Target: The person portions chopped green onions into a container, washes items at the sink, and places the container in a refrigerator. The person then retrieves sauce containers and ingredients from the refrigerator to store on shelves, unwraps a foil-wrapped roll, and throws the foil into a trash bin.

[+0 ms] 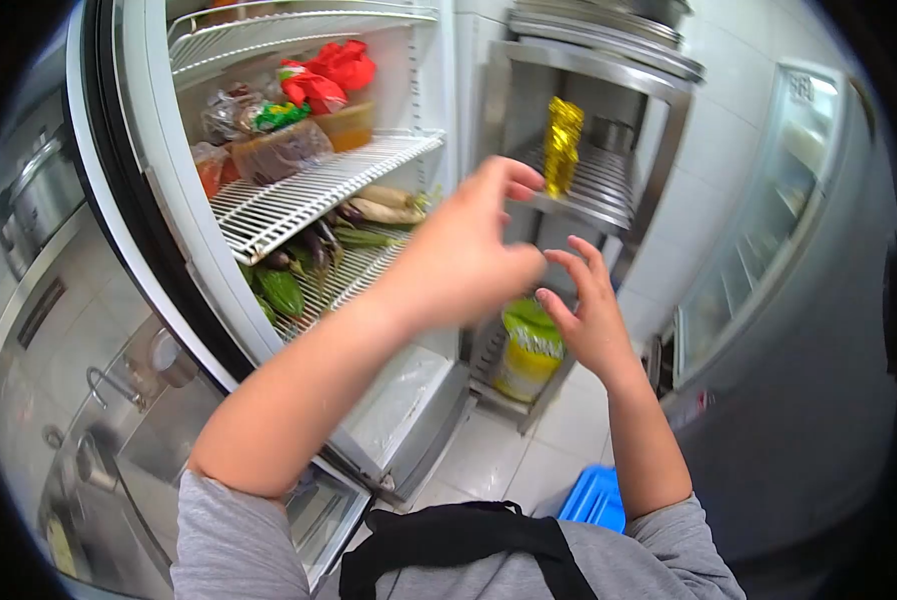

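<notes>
My left hand is raised in front of the open fridge's right edge, slightly blurred, its thumb apart from its curled fingers and nothing seen between them. Lower and to the right, my right hand has its fingers bent and spread, holding nothing. Just beyond both hands, a shiny gold foil packet stands upright on a slatted metal rack. A green and yellow bag sits on the rack's bottom level, partly hidden behind my hands.
The open fridge's wire shelves hold red bags, tubs and vegetables, including eggplants. Its glass door stands open at the left, a sink behind it. A blue plastic container is on the floor; another glass-doored cabinet stands right.
</notes>
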Demonstrator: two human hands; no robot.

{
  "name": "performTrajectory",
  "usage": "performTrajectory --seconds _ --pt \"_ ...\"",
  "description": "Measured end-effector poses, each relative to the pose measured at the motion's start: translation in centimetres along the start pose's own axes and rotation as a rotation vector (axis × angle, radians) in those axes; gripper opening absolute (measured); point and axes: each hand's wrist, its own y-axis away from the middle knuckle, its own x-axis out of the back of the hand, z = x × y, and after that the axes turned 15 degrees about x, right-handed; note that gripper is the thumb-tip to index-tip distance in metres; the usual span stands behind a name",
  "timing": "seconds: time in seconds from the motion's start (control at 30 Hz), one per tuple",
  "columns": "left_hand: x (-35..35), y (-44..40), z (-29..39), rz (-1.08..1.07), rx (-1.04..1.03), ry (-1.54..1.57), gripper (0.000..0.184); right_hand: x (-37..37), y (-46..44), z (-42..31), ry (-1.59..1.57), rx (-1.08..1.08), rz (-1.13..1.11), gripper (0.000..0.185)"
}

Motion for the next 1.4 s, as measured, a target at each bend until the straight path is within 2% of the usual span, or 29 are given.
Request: performTrajectory --seconds 0.1,0.23,0.33,0.37,0.43,0.53,0.57,0.63,0.67,0.7,0.77,0.83,0.9,0.97,1.03,1.07,1.13,1.17,1.2,1.3,1.33,1.4 --pt "4.7 -8.3 -4.6 0.293 0.151 -0.143 0.051 -2.5 -6.3 3.6 0.006 0.258 0.010 0.043" --pt "12.6 -14.6 -8.3 0.625 0.372 -0.799 0.053 -7.6 -13.4 4.6 -0.203 0.410 -0.024 0.044" --pt "17.3 -16.6 -8.8 0.760 0.579 -1.232 0.056 -11.8 -17.4 5.1 -0.300 0.565 -0.022 0.046" --pt "19.4 -17.3 -10.1 0.827 0.550 -1.311 0.062 -13.0 -18.7 5.3 -0.298 0.626 -0.031 0.047" --pt "22.0 -19.0 -10.3 0.857 0.683 -1.282 0.072 -15.3 -20.9 6.2 -0.313 0.695 -0.012 0.048" --pt "23.8 -20.7 -12.0 0.930 0.619 -1.279 0.079 -18.2 -23.3 8.8 -0.104 0.756 -0.033 0.052" --pt "24.2 -21.3 -12.9 0.941 0.622 -1.289 0.079 -18.8 -23.5 10.0 -0.113 0.766 -0.025 0.052" --pt "24.9 -22.1 -13.7 0.783 0.659 -1.205 0.080 -18.3 -24.2 11.0 -0.105 0.756 -0.264 0.052" --pt "25.1 -22.2 -13.3 0.707 0.698 -1.150 0.080 -17.9 -24.6 10.9 -0.111 0.775 -0.259 0.052" --pt "25.2 -22.4 -13.1 0.725 0.711 -1.152 0.080 -17.3 -24.9 10.7 -0.087 0.791 -0.299 0.051" --pt "25.5 -22.4 -13.0 0.647 0.700 -1.237 0.082 -15.3 -26.4 10.0 -0.079 0.833 -0.342 0.050" --pt "24.6 -21.9 -12.2 0.595 0.757 -1.233 0.090 -12.2 -30.1 9.2 -0.184 0.871 -0.657 0.048" --pt "22.8 -20.4 -12.7 0.700 0.692 -1.245 0.090 -9.5 -34.1 7.7 -0.400 1.094 -0.211 0.038" --pt "21.6 -19.2 -13.1 0.714 0.682 -1.291 0.090 -5.5 -39.1 4.5 -0.698 1.065 -0.087 0.034" --pt "20.8 -18.1 -13.8 0.737 0.733 -1.308 0.090 -3.4 -46.0 1.1 -0.496 1.136 -0.072 0.033" --pt "20.3 -17.6 -13.4 0.727 0.803 -1.310 0.089 -4.4 -50.1 -0.5 -0.416 1.171 0.023 0.036" --pt "20.5 -17.0 -13.2 0.748 0.899 -1.295 0.089 -6.8 -56.0 -3.6 -0.208 1.097 -0.054 0.037" --pt "21.0 -16.8 -13.3 0.714 0.864 -1.278 0.088 -7.9 -58.0 -5.2 -0.073 0.987 -0.221 0.035" --pt "21.4 -16.5 -13.6 0.680 0.828 -1.257 0.088 -9.7 -61.2 -6.1 0.047 0.985 -0.273 0.036" --pt "21.0 -16.2 -12.2 0.674 0.915 -1.257 0.089 -13.4 -66.0 -7.9 0.317 0.997 -0.426 0.039" --pt "21.1 -16.1 -12.1 0.706 0.936 -1.234 0.089 -16.2 -70.4 -7.1 0.154 1.008 -0.421 0.041" --pt "21.2 -16.0 -12.0 0.654 0.951 -1.254 0.091 -18.7 -71.5 -7.8 -0.004 0.948 -0.470 0.045"
